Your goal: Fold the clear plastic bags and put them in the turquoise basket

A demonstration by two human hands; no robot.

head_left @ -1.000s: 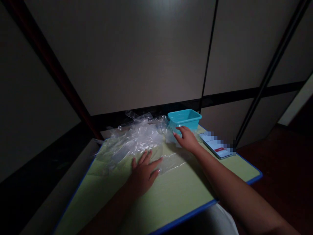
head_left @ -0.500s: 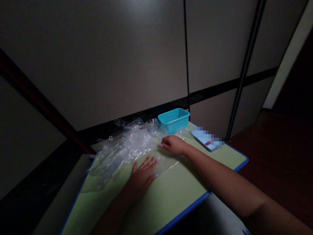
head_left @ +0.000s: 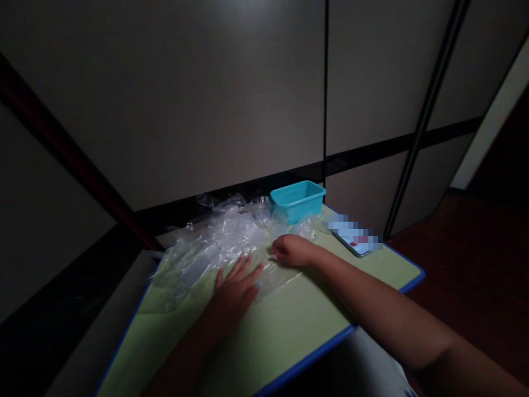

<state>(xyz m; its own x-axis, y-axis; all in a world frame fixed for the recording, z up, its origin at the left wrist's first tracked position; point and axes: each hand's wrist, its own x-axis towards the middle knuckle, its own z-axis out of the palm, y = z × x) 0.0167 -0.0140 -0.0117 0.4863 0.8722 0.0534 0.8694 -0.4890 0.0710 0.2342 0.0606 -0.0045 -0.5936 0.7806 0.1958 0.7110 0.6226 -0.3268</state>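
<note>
A heap of clear plastic bags [head_left: 231, 234] lies across the back left of a pale green table [head_left: 289, 325]. My left hand [head_left: 235, 289] rests palm down at the heap's front edge, fingers spread, touching a flat piece of clear plastic. To its right, my right hand [head_left: 291, 250] is closed, its fingertips pinched at the clear plastic on the table; what exactly lies between them is too small to make out. Just behind my right hand stands a turquoise plastic box [head_left: 300, 204], with crumpled film against its front.
A phone [head_left: 353, 237] with a lit, partly blurred screen lies at the table's right. The table has a blue rim [head_left: 308, 361]. Large grey panels [head_left: 227, 99] rise directly behind it.
My left hand has shifted slightly left, with its fingers still spread. My right hand has moved down a little, remaining closed. The whole view has shifted slightly.
</note>
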